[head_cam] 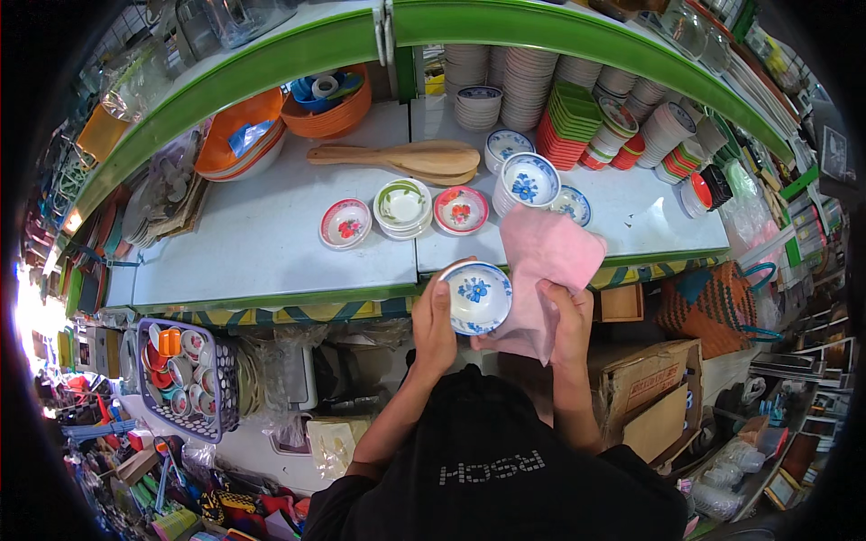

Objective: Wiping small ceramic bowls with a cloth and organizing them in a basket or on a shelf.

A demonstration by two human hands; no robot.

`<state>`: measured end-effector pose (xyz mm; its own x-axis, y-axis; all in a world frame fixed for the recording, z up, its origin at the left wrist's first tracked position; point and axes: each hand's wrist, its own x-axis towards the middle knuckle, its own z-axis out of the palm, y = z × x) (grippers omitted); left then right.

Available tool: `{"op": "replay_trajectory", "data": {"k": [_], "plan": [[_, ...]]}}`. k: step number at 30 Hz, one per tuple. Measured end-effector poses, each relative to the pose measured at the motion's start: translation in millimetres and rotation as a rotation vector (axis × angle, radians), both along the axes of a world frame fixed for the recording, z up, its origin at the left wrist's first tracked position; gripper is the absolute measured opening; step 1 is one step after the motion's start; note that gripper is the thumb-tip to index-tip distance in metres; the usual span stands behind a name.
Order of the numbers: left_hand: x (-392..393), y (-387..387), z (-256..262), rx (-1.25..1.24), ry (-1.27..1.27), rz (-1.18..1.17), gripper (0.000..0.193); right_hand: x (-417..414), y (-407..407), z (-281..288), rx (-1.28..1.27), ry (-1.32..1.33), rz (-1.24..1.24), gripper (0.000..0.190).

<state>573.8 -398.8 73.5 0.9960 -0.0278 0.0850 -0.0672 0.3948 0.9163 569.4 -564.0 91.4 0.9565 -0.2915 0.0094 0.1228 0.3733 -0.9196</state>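
Note:
My left hand (435, 324) grips a white bowl (477, 297) with a blue rim and a blue flower inside, its thumb at the rim. A pink cloth (534, 270) is held in my right hand (570, 318), just right of the bowl, and part of it hangs behind the bowl's lower edge. Beyond the cloth on the white shelf stands a stack of blue-flowered bowls (528, 181). Left of that stack are a red-rimmed bowl (461, 210), a stack of green-leaf bowls (402, 203) and another red-rimmed bowl (345, 224).
Wooden paddles (406, 159) lie behind the bowls. Tall stacks of white bowls (524, 88) and green and red square bowls (568, 122) fill the back right. Orange basins (240, 135) stand at left. A purple basket (226, 385) of dishes and a cardboard box (643, 385) sit below the green-edged shelf (284, 257).

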Motion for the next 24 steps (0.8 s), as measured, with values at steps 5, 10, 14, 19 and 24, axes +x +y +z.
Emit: {"op": "replay_trajectory", "data": {"k": [5,10,14,19,24], "plan": [[14.6,29.2,-1.7,-0.086,0.114,-0.032,0.047,10.5,26.0,2.7,-0.031,0.012,-0.070,0.013],[21.2,41.8,15.7,-0.023,0.183,-0.090,0.034,9.0,54.2,-5.6,-0.579,-0.276,0.139,0.023],[22.6,50.2,8.1,0.023,0.183,-0.070,0.026,10.0,76.5,-16.2,-0.462,-0.166,0.132,0.020],[27.2,53.6,-9.1,0.271,-0.084,0.162,0.025,11.1,98.4,-15.9,-0.021,0.012,0.071,0.020],[23.3,65.6,-13.6,0.850,-0.606,0.487,0.029,16.4,109.3,-17.5,0.074,0.030,-0.077,0.030]]}}
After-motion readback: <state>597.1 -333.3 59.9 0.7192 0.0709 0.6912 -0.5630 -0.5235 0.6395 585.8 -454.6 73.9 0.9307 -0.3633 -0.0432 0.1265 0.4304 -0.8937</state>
